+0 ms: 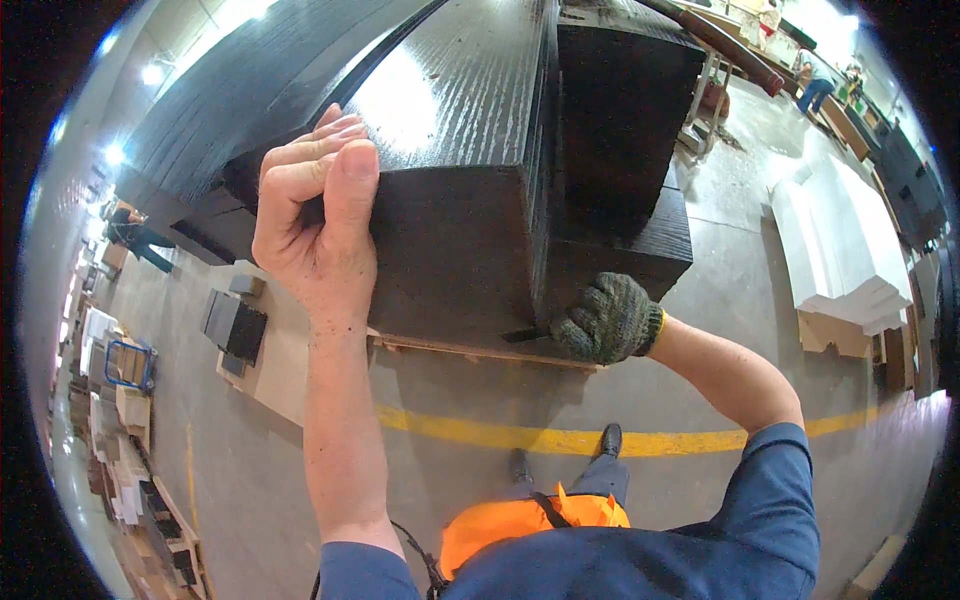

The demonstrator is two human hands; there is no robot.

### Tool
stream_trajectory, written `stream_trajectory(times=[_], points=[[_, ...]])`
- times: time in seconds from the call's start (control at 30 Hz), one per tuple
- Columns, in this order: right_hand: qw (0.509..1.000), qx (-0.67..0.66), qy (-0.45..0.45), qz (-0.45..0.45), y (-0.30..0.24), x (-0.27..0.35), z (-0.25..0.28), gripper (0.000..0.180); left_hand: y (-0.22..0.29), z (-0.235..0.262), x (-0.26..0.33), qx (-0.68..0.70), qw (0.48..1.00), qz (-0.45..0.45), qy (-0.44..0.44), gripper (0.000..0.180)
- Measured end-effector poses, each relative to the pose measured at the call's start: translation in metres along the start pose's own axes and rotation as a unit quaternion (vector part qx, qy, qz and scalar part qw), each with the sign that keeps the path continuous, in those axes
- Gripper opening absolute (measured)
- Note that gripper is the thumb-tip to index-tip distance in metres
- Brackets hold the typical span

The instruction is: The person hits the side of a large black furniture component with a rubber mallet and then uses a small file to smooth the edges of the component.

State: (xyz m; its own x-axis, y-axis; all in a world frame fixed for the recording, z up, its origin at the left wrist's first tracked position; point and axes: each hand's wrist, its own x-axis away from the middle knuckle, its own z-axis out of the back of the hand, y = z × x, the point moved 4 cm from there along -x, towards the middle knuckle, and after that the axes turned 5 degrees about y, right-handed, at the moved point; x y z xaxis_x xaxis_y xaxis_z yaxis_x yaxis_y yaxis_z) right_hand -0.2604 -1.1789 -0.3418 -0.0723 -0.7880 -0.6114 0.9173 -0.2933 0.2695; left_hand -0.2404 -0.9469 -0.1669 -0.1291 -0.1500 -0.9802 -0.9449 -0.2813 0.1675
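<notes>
A tall dark stack of wood-grain panels with a glossy top stands in front of me. My left hand, bare, grips its near left corner, fingers bent over the top edge and thumb upright against the front. Low at the stack's near right corner, my right hand, in a grey-green knitted glove, is closed in a fist. From it a thin, dark, flat tool juts toward the bottom of the stack; its exact kind is too small to make out.
More dark stacks adjoin on the right and left. A yellow line crosses the floor by my feet. White panels are piled at right; a blue-framed cart is at left. Other people work farther off.
</notes>
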Motion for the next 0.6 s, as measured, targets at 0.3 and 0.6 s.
stream_trajectory(times=[0.3, 0.6], points=[[0.985, -0.094, -0.081, -0.122, 0.024, -0.037, 0.041, 0.012, -0.002, -0.005, 0.004, -0.018, 1.000, 0.008, -0.005, 0.012], [0.996, -0.092, -0.015, 0.002, 0.013, -0.033, 0.034, 0.022, -0.003, 0.007, 0.000, -0.042, 0.999, 0.000, -0.021, 0.012]])
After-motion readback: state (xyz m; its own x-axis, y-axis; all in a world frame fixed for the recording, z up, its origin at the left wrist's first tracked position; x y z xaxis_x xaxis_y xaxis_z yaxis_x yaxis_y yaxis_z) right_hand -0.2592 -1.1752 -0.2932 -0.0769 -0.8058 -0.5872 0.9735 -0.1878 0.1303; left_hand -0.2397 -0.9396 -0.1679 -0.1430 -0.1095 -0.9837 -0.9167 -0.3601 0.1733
